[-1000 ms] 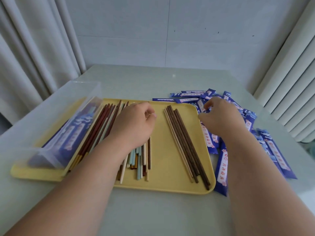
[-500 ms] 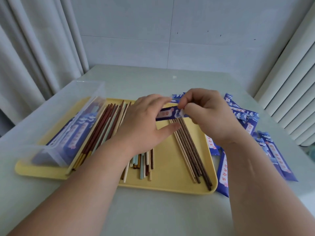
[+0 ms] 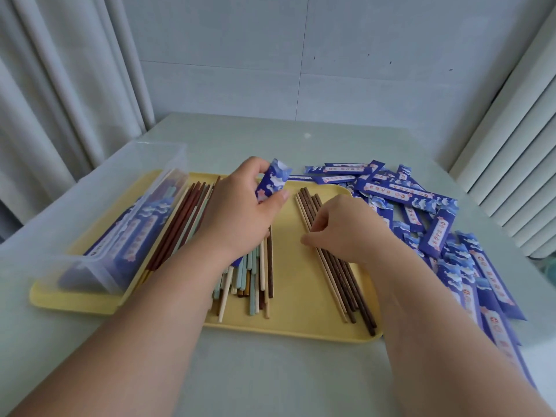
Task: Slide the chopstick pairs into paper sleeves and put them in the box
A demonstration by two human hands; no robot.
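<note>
My left hand [image 3: 240, 212] grips a blue paper sleeve [image 3: 272, 183] over the yellow tray [image 3: 288, 323], the sleeve's open end pointing up and away. My right hand [image 3: 346, 230] lies on the row of dark brown chopsticks [image 3: 340, 275] at the tray's right side, fingertips curled onto them; whether it has hold of any I cannot tell. A mixed pile of brown, red, cream and pale blue chopsticks [image 3: 255, 275] lies under my left wrist. The clear plastic box [image 3: 99, 224] stands on the tray's left end with sleeved pairs inside.
Many loose blue sleeves [image 3: 421, 206] are heaped on the grey table to the right of the tray. Curtains hang at the left, a ribbed white panel at the right, a wall behind. Bare table lies in front of the tray.
The sleeve passed from both hands to my left hand alone, which now holds it up. My right hand dropped down onto the brown chopsticks.
</note>
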